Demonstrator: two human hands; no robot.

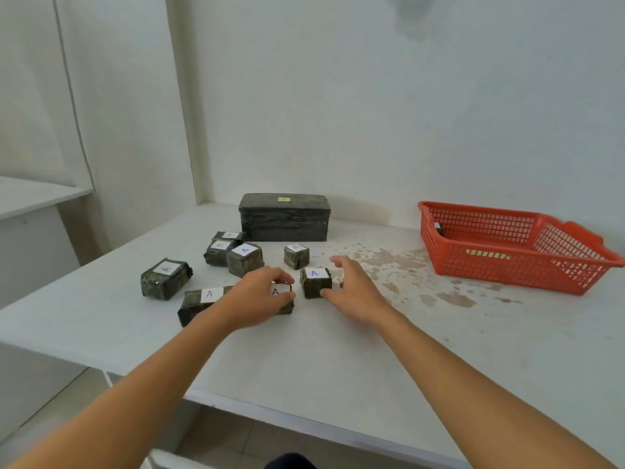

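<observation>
The left grip (257, 296) is curled over a flat packet (278, 292), with the fingers on its far edge and the thumb on its near side, pinching it where it lies on the desk (338, 350). The packet is wrapped in glossy, wrinkled dark-green film and carries a white paper label with a blue "A".

The right grip (355, 292) is spread around a small cube (316, 282) in the same wrapping just beside the packet. The thumb touches the cube's lower front corner and the arched fingers stand clear of its far side.

A long packet (203, 301) lies partly under the left wrist. A large dark brick-shaped box (284, 216) sits by the wall. A red plastic lattice basket (507, 262) stands well to the right on the stained, matte white surface.
</observation>
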